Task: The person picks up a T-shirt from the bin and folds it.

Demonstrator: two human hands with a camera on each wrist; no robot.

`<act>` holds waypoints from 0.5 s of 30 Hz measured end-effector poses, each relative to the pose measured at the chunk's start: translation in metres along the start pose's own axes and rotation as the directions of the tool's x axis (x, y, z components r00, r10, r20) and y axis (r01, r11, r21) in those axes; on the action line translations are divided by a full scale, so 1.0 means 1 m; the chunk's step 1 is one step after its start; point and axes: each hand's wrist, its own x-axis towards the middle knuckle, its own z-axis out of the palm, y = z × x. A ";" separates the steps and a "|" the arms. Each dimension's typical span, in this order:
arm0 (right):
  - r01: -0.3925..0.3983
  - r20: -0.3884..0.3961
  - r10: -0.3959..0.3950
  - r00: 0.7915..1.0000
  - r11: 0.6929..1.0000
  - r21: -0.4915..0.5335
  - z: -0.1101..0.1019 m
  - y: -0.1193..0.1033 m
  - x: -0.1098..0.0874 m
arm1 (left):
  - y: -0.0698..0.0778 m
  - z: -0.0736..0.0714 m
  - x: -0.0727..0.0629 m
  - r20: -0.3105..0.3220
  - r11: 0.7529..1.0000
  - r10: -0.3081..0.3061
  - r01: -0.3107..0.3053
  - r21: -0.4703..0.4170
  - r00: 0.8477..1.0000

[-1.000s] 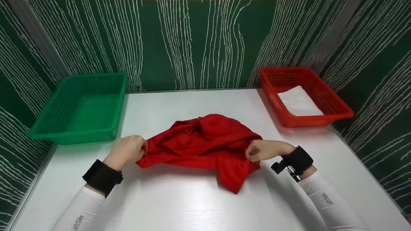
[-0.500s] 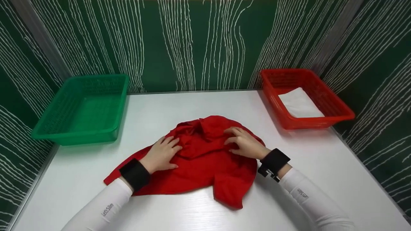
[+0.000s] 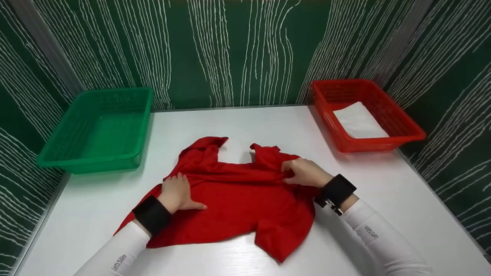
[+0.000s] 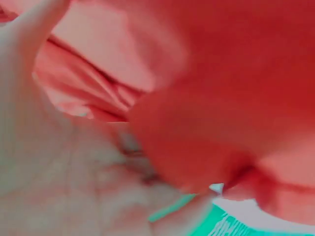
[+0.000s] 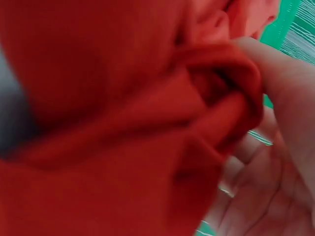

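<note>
A red T-shirt (image 3: 234,199) lies partly spread on the white table, its far part rumpled into folds and a short sleeve (image 3: 278,237) sticking out at the near right. On its left side rests my left hand (image 3: 178,193), thumb stretched out across the cloth. Blurred red fabric fills much of the left wrist view beside that hand's palm (image 4: 74,167). My right hand (image 3: 305,172) pinches a fold at the shirt's right side. In the right wrist view, the gathered fold (image 5: 221,93) sits against the thumb, with the fingers partly hidden behind the cloth.
A green basket (image 3: 90,161) stands at the back left of the table (image 3: 215,264). At the back right, a red basket (image 3: 378,145) holds a folded white cloth (image 3: 360,120). Green walls with white streaks (image 3: 245,53) enclose the back and sides.
The shirt has gone from a bunched heap to a wider spread, its near edge coming toward me. Both hands let go of its near side, moved inward, then parted; the right now pinches a fold.
</note>
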 end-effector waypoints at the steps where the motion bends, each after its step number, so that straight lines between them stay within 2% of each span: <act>1: -0.007 0.007 0.007 1.000 1.000 0.000 -0.003 0.000 -0.001 | 0.001 -0.003 -0.002 0.019 0.999 -0.026 0.025 0.043 0.999; 3: -0.038 0.016 0.038 0.999 0.999 0.013 -0.009 0.001 -0.003 | 0.003 -0.008 -0.006 0.042 0.991 -0.058 0.053 0.123 0.997; 5: -0.074 -0.002 0.074 0.997 0.997 0.023 -0.012 0.003 -0.004 | 0.003 -0.012 -0.006 0.012 0.987 -0.052 0.049 0.153 0.999; 7: -0.102 -0.048 0.103 0.993 0.994 0.034 -0.015 0.007 -0.003 | 0.002 -0.013 -0.004 -0.073 0.990 -0.003 0.013 0.143 0.997; 8: -0.116 -0.069 0.118 0.991 0.993 0.032 -0.015 0.010 -0.001 | 0.001 -0.012 -0.001 -0.142 0.992 0.032 -0.014 0.124 0.989; 9: -0.124 -0.088 0.126 0.988 0.992 0.023 -0.014 0.012 0.001 | 0.000 -0.012 0.002 -0.210 0.993 0.071 -0.050 0.104 0.975; 10: -0.132 -0.097 0.133 0.986 0.991 0.016 -0.013 0.015 0.003 | -0.001 -0.011 0.007 -0.281 0.992 0.114 -0.093 0.088 0.953; 12: -0.149 -0.083 0.148 0.985 0.989 0.003 -0.010 0.020 0.008 | -0.004 -0.009 0.019 -0.396 0.978 0.209 -0.196 0.073 0.894; 13: -0.156 -0.063 0.156 0.986 0.988 -0.003 -0.008 0.022 0.011 | -0.004 -0.009 0.026 -0.433 0.965 0.258 -0.253 0.070 0.864; 15: -0.155 -0.028 0.154 0.988 0.988 -0.028 -0.002 0.026 0.016 | -0.006 -0.008 0.039 -0.446 0.929 0.353 -0.366 0.059 0.822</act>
